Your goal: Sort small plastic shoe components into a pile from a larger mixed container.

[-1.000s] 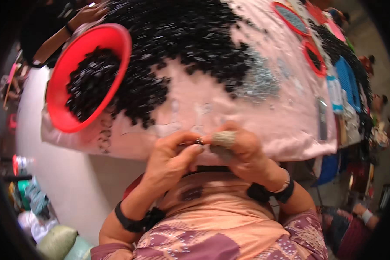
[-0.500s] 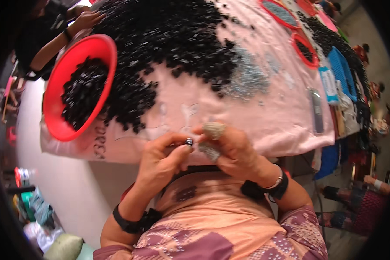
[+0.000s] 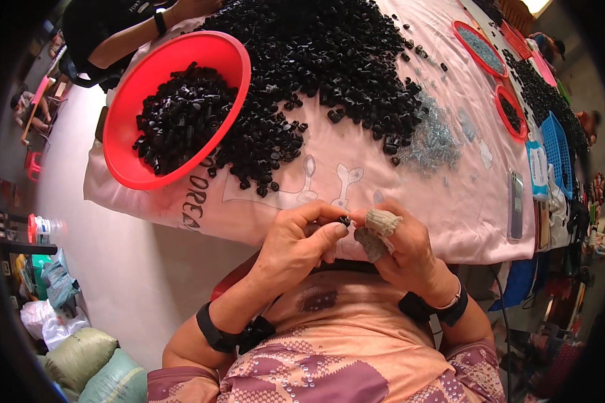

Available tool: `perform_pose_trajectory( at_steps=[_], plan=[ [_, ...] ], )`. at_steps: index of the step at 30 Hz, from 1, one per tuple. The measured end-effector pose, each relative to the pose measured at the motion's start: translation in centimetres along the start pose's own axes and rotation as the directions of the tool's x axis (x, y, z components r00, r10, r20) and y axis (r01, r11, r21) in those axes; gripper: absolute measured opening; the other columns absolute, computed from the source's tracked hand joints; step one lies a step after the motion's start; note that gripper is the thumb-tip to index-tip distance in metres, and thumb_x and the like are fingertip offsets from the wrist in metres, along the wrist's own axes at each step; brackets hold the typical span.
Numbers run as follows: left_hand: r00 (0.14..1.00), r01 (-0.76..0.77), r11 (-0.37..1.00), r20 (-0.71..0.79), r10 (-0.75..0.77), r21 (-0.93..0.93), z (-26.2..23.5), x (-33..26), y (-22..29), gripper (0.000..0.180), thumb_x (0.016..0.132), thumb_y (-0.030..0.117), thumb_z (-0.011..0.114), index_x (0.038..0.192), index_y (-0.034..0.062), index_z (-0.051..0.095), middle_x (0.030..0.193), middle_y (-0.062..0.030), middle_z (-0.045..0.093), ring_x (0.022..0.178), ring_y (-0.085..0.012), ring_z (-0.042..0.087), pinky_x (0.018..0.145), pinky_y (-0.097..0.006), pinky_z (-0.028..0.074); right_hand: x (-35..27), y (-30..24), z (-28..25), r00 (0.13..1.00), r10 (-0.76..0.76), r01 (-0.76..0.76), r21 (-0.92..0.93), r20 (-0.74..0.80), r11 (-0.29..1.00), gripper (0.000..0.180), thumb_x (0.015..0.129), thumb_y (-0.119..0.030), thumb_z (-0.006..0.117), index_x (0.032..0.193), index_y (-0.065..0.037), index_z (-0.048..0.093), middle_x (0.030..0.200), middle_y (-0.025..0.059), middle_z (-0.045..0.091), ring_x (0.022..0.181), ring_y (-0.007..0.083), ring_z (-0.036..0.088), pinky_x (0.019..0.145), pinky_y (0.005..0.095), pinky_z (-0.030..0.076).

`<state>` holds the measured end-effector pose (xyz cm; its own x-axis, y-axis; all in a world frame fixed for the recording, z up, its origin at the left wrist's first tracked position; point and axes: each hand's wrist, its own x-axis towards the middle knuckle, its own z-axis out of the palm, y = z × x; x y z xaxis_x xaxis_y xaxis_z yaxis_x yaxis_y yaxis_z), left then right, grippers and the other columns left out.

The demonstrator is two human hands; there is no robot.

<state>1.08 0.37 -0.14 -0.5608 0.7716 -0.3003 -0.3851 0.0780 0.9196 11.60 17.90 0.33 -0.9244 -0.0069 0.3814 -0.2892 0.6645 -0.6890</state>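
My left hand [image 3: 292, 245] is closed, pinching a small black plastic piece [image 3: 344, 220] between thumb and forefinger just past the table's near edge. My right hand [image 3: 413, 252] meets it there, its fingers drawn together. Pale cloth finger covers [image 3: 382, 223] wrap two of its fingers. Whatever lies between those fingertips is too small to make out. Beyond both hands a big heap of similar black pieces [image 3: 316, 74] spreads over the pink cloth [image 3: 275, 225]. A scatter of tiny silvery metal parts [image 3: 437, 144] lies to its right.
At the left a red bowl [image 3: 117, 158] holds more black pieces. Smaller red trays [image 3: 503, 121], a phone [image 3: 515, 205] and a blue basket [image 3: 556, 154] line the right side. Another person's arm [image 3: 131, 40] reaches in at the far left. Sacks [image 3: 81, 359] sit on the floor.
The whole view has shifted, so the table and my hands appear farther right. My hands stay together, with the black piece still in my left fingers.
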Motion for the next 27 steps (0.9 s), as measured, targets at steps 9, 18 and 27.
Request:
perform_pose_trajectory(
  at_steps=[9,18,27],
  plan=[
    [1.0,0.028,0.999,0.013,-0.028,0.036,-0.17,0.16,0.2,0.021,0.095,0.013,0.062,0.111,0.0002,0.065,0.085,-0.0009,0.065,0.065,-0.0037,0.057,0.051,-0.016,0.043,0.06,0.26,0.2,1.0,-0.018,0.018,0.012,-0.018,1.0,0.048,0.07,0.008,0.061,0.118,0.0,0.06,0.097,0.0176,0.065,0.085,0.0353,0.064,0.07,0.0394,0.054],
    [1.0,0.002,0.999,0.015,-0.002,0.043,-0.03,0.2,0.02,0.021,0.095,0.013,0.062,0.112,0.0008,0.066,0.081,-0.0001,0.064,0.064,-0.0036,0.057,0.051,-0.016,0.042,-0.01,0.09,0.4,0.996,0.082,-0.079,0.073,-0.043,0.994,0.036,0.073,0.006,0.067,0.109,0.0,0.063,0.091,0.0158,0.066,0.083,0.032,0.065,0.069,0.0373,0.053],
    [1.0,-0.013,0.999,0.027,0.012,0.044,-0.05,0.21,0.21,0.017,0.095,0.013,0.062,0.108,0.0017,0.066,0.077,0.001,0.063,0.063,-0.0036,0.057,0.05,-0.016,0.042,0.47,0.15,0.35,0.998,0.039,-0.035,0.099,-0.045,0.995,0.027,0.077,0.005,0.068,0.103,0.0,0.064,0.087,0.0149,0.066,0.08,0.0311,0.065,0.067,0.0359,0.052]
  ],
)
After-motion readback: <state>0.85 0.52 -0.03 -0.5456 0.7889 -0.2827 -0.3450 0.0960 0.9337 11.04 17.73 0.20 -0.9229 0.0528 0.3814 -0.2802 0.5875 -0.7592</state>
